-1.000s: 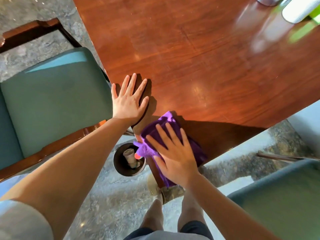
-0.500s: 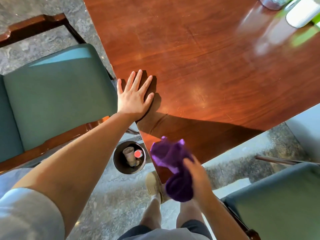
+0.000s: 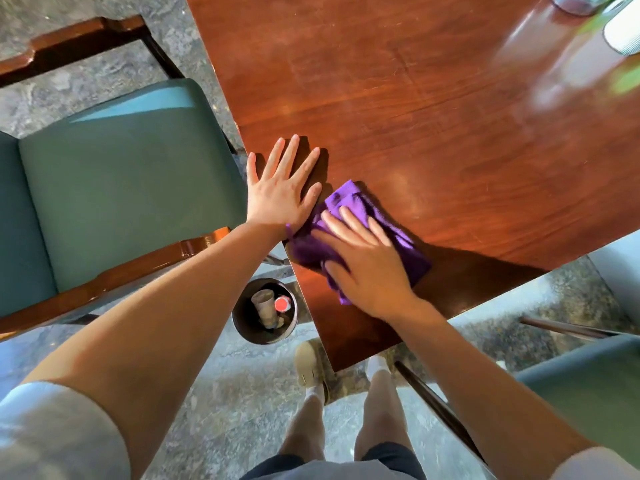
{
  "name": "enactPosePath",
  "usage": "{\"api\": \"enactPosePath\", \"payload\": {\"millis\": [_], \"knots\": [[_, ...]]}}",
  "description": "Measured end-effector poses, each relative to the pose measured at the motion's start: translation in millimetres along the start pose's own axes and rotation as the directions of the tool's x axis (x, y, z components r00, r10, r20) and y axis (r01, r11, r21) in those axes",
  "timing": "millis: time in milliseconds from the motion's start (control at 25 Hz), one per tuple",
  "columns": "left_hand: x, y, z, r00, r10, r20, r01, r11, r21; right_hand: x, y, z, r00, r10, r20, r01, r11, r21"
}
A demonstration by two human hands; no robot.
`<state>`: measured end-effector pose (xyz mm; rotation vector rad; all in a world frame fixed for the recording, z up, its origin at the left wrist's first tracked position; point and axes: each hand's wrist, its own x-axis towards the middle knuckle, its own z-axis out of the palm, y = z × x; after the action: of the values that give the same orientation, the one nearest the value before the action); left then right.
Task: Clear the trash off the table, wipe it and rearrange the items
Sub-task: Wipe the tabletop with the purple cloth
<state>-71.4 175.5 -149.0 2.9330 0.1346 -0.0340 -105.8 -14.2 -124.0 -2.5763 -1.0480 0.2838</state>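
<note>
I see my right hand pressing flat, fingers straight, on the purple cloth, which lies on the wooden surface close to its near left corner. My left hand rests spread and flat on the surface right at the left edge, holding nothing, its heel touching the cloth. The surface runs bare and wide to the far right, where a white pot and a glass thing sit at the far edge of view, blurred. Left of the edge stands a green chair; another chair is near right. On the floor below the corner a round bin holds a crumpled cup and a red-capped item.
</note>
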Motion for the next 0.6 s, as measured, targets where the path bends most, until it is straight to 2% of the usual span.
{"api": "enactPosePath", "payload": {"millis": [160, 280, 400, 480, 520, 600], "knots": [[0, 2, -2, 1.0, -0.009, 0.008, 0.009, 1.0, 0.002, -25, -27, 15, 0.99, -0.113, 0.088, 0.119, 0.991, -0.065], [0, 2, -3, 0.998, -0.007, 0.055, 0.006, 1.0, 0.018, -42, -38, 18, 0.984, -0.1, 0.146, 0.111, 0.992, -0.067], [-2, 6, -14, 0.99, -0.047, 0.131, 0.057, 0.995, -0.077, -41, -39, 5, 0.993, -0.055, 0.103, 0.042, 0.992, 0.123], [-21, 16, -26, 0.993, -0.107, 0.049, 0.115, 0.963, -0.242, -42, -29, -9, 1.0, -0.03, 0.006, 0.028, 0.982, 0.187], [-39, 24, -31, 0.991, -0.136, -0.014, 0.125, 0.942, -0.312, -44, -21, -15, 0.998, -0.051, -0.043, 0.057, 0.988, 0.141], [-87, 46, -33, 0.986, -0.136, -0.101, 0.089, 0.924, -0.373, -50, -3, -20, 0.989, -0.141, -0.039, 0.143, 0.989, 0.026]]}}
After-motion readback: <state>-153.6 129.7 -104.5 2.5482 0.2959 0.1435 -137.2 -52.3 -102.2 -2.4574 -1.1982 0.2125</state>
